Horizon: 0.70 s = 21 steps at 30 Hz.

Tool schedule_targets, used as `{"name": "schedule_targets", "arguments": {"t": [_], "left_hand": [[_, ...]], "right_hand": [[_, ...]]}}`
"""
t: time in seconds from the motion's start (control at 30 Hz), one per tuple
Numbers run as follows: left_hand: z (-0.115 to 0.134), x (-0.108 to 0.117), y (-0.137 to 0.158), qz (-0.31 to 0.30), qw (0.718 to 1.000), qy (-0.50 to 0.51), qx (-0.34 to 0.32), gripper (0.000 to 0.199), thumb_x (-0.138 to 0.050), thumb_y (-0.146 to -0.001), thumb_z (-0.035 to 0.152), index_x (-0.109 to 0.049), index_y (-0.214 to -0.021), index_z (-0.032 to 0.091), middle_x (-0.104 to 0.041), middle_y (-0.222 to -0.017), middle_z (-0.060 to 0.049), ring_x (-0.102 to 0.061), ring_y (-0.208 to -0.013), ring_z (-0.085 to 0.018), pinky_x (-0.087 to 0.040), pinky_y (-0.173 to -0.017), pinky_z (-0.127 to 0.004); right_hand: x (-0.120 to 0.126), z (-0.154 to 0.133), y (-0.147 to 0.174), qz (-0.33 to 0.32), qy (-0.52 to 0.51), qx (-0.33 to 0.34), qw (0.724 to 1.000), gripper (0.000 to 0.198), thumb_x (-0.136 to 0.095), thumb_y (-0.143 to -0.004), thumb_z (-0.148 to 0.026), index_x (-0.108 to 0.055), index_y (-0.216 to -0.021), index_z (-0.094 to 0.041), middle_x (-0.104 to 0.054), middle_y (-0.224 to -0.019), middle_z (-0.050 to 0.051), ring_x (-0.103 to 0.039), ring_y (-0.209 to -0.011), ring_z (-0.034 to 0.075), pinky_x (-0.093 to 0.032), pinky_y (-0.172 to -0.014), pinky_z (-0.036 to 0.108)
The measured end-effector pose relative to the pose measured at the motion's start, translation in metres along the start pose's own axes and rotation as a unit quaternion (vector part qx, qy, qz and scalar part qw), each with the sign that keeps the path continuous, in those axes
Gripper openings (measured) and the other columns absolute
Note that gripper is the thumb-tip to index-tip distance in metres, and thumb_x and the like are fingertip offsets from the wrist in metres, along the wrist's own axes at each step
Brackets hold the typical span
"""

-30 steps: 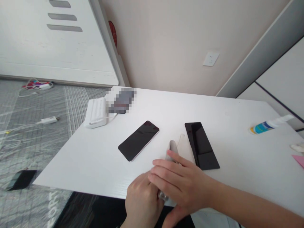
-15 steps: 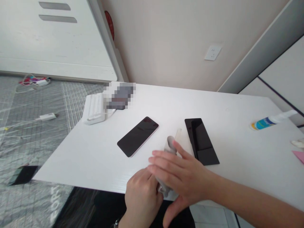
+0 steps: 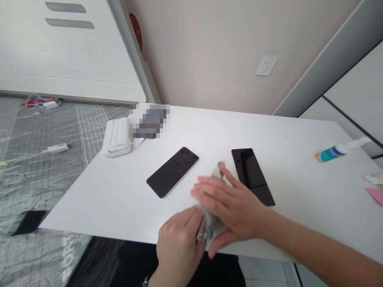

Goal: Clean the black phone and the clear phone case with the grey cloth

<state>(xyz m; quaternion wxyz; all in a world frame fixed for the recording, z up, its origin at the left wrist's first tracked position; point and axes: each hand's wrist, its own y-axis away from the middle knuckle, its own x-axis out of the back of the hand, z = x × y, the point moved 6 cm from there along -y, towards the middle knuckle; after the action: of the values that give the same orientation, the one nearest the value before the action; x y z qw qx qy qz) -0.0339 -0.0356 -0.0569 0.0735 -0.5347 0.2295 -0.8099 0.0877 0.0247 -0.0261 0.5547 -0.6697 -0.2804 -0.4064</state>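
My left hand is closed at the table's front edge around one end of a clear plastic piece, possibly a transparent phone case; most of it is hidden. Over that piece lies a grey cloth, held under my right hand, whose fingers stretch across it with the thumb apart. One end of the cloth sticks out past the fingertips. To the left of the cloth a dark-screened phone lies flat. A black glossy panel, like a phone or glass sheet, lies beside my right hand, partly behind it.
On the white table, a white charger-like box and a pixelated item sit at the back left. A spray bottle lies on the right, near a pink piece. Cables and a white plug are on the floor.
My right hand has slid the grey cloth slightly away from me, with its thumb now nearer the fingers. My left hand keeps its grip, and the clear end beside it shows more.
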Motion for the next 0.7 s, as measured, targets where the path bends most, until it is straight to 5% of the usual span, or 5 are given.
{"name": "schedule_targets", "arguments": {"t": [0.13,0.23,0.33,0.53,0.7], "left_hand": [[0.001,0.001,-0.001,-0.017,0.999,0.034,-0.014,0.028,-0.053,-0.103,0.019,-0.068,-0.127,0.018,-0.072,-0.08,-0.001,-0.067,-0.064,-0.016,-0.047,-0.057,-0.028],[0.002,0.008,0.0,0.016,0.997,0.07,-0.01,0.028,-0.055,-0.103,0.02,-0.069,-0.127,0.019,-0.064,-0.075,0.0,-0.061,-0.062,-0.016,-0.044,-0.055,-0.027],[0.002,0.022,0.0,0.086,0.982,0.164,0.022,0.033,-0.06,-0.1,0.014,-0.069,-0.131,0.021,-0.062,-0.091,-0.004,-0.063,-0.077,-0.014,-0.051,-0.063,-0.023],[0.012,0.028,-0.016,0.133,0.948,0.289,-0.011,0.045,-0.056,-0.098,0.005,-0.065,-0.138,0.023,-0.062,-0.14,-0.012,-0.064,-0.126,-0.024,-0.058,-0.103,-0.037],[0.012,0.021,-0.027,0.122,0.963,0.237,-0.041,0.054,-0.047,-0.098,0.0,-0.056,-0.146,0.021,-0.066,-0.14,-0.01,-0.062,-0.132,-0.019,-0.052,-0.114,-0.033]], "right_hand": [[0.009,0.04,0.007,0.023,-0.017,-0.159,0.987,0.099,-0.033,-0.088,-0.091,-0.054,-0.139,-0.009,-0.067,-0.137,0.02,-0.052,-0.143,0.034,-0.011,-0.13,0.061],[0.009,0.037,0.004,0.053,-0.067,-0.17,0.982,0.094,-0.047,-0.082,-0.093,-0.058,-0.13,-0.013,-0.07,-0.131,0.019,-0.054,-0.141,0.037,-0.013,-0.129,0.065],[0.006,0.033,0.001,0.081,-0.159,-0.21,0.961,0.086,-0.051,-0.083,-0.091,-0.057,-0.126,-0.017,-0.07,-0.128,0.017,-0.061,-0.133,0.036,-0.017,-0.127,0.068],[0.0,0.009,-0.002,0.08,-0.459,-0.266,0.844,0.053,-0.043,-0.106,-0.056,-0.046,-0.145,-0.021,-0.062,-0.141,0.015,-0.065,-0.126,0.023,-0.055,-0.107,0.038],[0.006,0.01,0.002,0.199,-0.479,-0.307,0.798,0.038,-0.043,-0.105,-0.036,-0.06,-0.136,-0.021,-0.067,-0.142,0.014,-0.065,-0.131,0.025,-0.054,-0.109,0.039]]}}
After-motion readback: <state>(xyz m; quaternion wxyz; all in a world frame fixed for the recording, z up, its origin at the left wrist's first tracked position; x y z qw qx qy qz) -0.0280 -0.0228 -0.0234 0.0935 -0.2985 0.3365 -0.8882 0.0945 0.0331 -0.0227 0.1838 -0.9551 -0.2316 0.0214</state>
